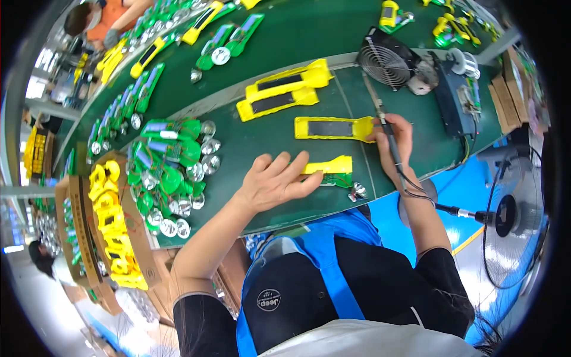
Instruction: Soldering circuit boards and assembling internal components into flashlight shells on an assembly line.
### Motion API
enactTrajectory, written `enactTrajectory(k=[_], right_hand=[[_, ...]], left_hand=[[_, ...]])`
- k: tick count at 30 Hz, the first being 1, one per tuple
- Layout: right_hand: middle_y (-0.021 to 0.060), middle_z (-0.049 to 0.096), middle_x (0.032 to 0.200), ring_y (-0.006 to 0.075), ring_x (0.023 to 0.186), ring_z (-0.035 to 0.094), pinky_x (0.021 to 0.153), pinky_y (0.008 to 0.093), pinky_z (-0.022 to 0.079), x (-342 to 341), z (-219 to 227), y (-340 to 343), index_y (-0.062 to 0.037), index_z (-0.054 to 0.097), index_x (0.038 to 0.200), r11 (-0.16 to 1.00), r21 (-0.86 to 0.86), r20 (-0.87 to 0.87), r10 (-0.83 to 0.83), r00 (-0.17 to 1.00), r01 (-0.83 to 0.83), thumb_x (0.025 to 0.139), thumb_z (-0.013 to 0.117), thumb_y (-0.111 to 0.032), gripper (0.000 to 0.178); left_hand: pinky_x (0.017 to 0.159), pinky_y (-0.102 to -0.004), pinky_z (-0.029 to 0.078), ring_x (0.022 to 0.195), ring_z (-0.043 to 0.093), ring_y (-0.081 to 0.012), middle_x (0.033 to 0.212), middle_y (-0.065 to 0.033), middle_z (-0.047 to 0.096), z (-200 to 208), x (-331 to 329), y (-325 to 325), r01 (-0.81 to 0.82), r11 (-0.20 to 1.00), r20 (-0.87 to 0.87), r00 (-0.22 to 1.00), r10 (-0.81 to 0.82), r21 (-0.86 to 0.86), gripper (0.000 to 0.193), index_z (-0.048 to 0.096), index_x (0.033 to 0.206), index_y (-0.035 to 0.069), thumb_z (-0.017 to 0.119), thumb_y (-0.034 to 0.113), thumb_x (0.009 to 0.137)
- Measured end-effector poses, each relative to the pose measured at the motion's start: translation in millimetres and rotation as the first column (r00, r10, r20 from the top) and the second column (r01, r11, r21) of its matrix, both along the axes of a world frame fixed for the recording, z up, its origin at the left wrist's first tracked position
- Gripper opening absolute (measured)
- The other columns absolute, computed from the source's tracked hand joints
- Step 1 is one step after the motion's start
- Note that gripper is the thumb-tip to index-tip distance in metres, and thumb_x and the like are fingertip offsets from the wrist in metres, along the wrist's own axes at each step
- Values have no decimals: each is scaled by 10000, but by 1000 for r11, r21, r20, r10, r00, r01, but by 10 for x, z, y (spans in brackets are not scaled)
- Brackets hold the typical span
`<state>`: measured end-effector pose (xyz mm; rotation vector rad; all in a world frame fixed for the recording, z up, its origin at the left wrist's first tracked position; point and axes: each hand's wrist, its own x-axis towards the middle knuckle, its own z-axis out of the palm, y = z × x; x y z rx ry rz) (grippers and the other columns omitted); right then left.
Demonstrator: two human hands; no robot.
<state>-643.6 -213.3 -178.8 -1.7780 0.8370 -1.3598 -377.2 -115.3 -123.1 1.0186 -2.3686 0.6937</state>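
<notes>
My left hand grips the left end of a small yellow casing near the bench's front edge, thumb and fingers bent over it. Below that casing shows a green part, with wires and a small silver lamp cup at its right. My right hand is closed around a soldering iron, its tip pointing up and away. The fingertips of that hand touch the right end of a yellow casing with a dark panel. Two more yellow casings lie farther back, side by side.
Several green lamp units are heaped at left, beside a cardboard box of yellow parts. A black fan, solder spool and dark soldering station stand at back right. A floor fan is at right; a person sits far left.
</notes>
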Motion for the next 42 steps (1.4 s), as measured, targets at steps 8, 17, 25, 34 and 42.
enactTrajectory(k=[8, 17, 25, 34, 42], right_hand=[[140, 593, 957, 191, 756, 637, 660, 314, 544, -1, -5, -16, -48, 388, 1144, 998, -25, -171, -67, 983, 64, 780, 557, 74, 419], [119, 618, 925, 175, 717, 648, 636, 264, 521, 42, 182, 42, -49, 408, 1115, 985, -128, -232, -144, 962, 116, 728, 632, 71, 462], [126, 591, 1025, 260, 724, 642, 623, 331, 516, 95, 12, 43, -99, 466, 1116, 990, -56, -96, -137, 986, 132, 750, 688, -92, 428], [159, 559, 971, 233, 805, 624, 743, 342, 490, 41, 5, 27, -31, 358, 1154, 999, 31, 149, 22, 989, -27, 887, 549, -143, 347], [188, 594, 943, 263, 811, 620, 747, 378, 475, 83, 183, -12, -35, 385, 1128, 971, -100, -33, 214, 976, -216, 824, 555, -57, 349]], left_hand=[[753, -322, 306, 844, 525, -149, 1004, 16, 573, 209, -155, 77, -228, 939, 46, 974, 224, 258, 479, 569, 1169, 297, 581, 181, 705], [843, -435, 372, 1006, 528, -277, 1134, -108, 536, 210, -183, 329, -72, 873, 13, 997, 75, 482, 539, 548, 1172, 238, 674, 125, 660], [810, -409, 395, 966, 532, -308, 1081, -126, 561, 448, 135, 269, -40, 827, -241, 948, 209, 560, 528, 520, 1126, 67, 723, 57, 638], [757, -446, 456, 899, 612, -312, 975, -127, 619, 348, 175, -2337, -361, 745, -301, 749, 590, 561, 520, 425, 1097, 95, 748, 166, 696], [799, -471, 422, 998, 546, -294, 1070, -121, 575, 143, 314, -2983, -483, 737, -307, 694, 652, 473, 378, 577, 1004, 79, 621, 395, 802]])
